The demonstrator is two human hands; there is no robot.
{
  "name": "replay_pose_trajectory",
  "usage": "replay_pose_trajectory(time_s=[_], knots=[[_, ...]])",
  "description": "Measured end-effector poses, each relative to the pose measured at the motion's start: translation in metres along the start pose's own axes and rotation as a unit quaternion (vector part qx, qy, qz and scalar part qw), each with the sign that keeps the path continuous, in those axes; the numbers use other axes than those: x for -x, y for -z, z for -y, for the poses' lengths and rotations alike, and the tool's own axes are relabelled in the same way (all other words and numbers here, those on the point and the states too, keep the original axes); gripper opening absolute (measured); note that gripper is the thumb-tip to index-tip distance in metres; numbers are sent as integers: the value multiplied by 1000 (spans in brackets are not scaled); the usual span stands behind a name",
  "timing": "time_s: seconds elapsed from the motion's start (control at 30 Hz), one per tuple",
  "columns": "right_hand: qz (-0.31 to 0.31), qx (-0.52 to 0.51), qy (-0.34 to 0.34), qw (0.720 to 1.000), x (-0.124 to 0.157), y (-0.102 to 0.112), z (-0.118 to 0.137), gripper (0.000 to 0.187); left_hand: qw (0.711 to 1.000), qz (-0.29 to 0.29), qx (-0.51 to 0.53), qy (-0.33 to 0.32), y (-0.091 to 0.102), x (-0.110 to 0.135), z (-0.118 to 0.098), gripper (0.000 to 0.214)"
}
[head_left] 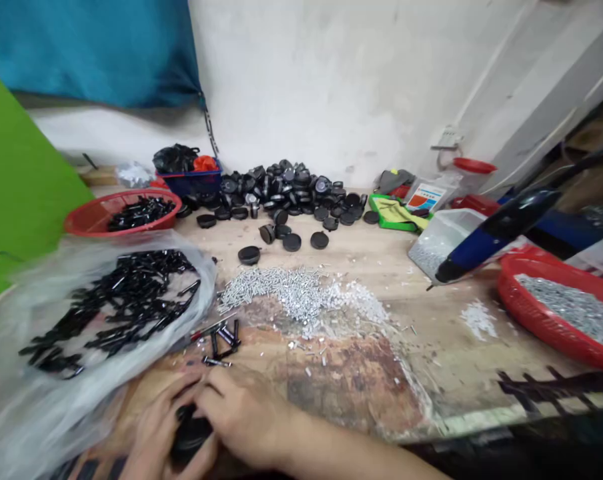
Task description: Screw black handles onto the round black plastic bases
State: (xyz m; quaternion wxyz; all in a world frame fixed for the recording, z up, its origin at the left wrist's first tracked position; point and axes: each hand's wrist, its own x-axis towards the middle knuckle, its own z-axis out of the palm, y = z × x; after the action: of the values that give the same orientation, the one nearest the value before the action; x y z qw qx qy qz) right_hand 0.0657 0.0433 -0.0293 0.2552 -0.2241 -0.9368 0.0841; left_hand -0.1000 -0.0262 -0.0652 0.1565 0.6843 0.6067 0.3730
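Black plastic dominated the desk (431,373) in front of us. Our left hand (164,427) and right hand (244,417) met low in the view, their fingers (216,385) curled closely round a black disc (191,437), holding it between them with much of it hidden. We could not make out its underside. At ten o'clock from our hands lay a clear plastic bag (46,373), heaped with short black stems (116,307). A few loose stems (221,340) rested at one o'clock, near our fingers. Beyond them, also at one o'clock, spread a drift of silver screws (296,297) across the scarred wooden top. Farther off at twelve o'clock, a mound of black discs (286,190) sat against the white wall (306,80), with several strays lying apart from it. At eleven o'clock, a red basket (89,223) held more black stems (141,213). At two o'clock, a blue electric screwdriver (496,233) hung tilted above the desk, tip down. Past it, a second red basket (526,313) was filled with silver screws (566,307).
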Motion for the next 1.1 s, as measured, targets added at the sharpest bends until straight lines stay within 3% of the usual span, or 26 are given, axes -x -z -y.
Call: replay_pose_trajectory(time_s=[0.07, 0.13, 0.2, 0.33, 0.43, 0.5, 0.57, 0.67, 0.77, 0.83, 0.93, 1.1], knots=[[7, 10, -2, 1000, -14, -1, -5, 24, 998, -49, -40, -11, 2, -7, 27, 46], [1, -3, -26, 1000, -22, 5, -14, 26, 990, -114, -74, 37, 1, -13, 45, 60], [-13, -27, -67, 997, -25, 16, -26, 26, 984, -138, -93, 71, -1, -16, 54, 73], [-59, -43, -192, 979, -18, 51, -64, 20, 975, -112, -185, 45, 2, -15, 44, 66], [-81, 46, -311, 946, -11, 75, -99, 16, 956, -156, -247, -3, 11, -35, 17, 53], [-106, 97, -378, 915, -10, 84, -124, 17, 964, -124, -227, -57, 15, -69, -6, 45], [-138, 129, -436, 880, -14, 84, -149, 20, 966, -106, -217, -91, 14, -119, -30, 44], [-165, 141, -499, 839, -28, 71, -181, 28, 959, 28, -280, -19, -4, -202, -56, 38], [-166, 123, -512, 834, -50, 51, -207, 33, 951, 68, -302, 15, -34, -265, -58, 30], [-164, 108, -504, 841, -66, 38, -221, 33, 946, 98, -308, 35, -53, -287, -45, 30], [-156, 76, -490, 854, -83, 25, -240, 33, 943, 136, -297, 64, -70, -301, -21, 35], [-137, -18, -466, 874, -88, 23, -266, 31, 959, 150, -208, 121, -72, -310, 3, 35]])
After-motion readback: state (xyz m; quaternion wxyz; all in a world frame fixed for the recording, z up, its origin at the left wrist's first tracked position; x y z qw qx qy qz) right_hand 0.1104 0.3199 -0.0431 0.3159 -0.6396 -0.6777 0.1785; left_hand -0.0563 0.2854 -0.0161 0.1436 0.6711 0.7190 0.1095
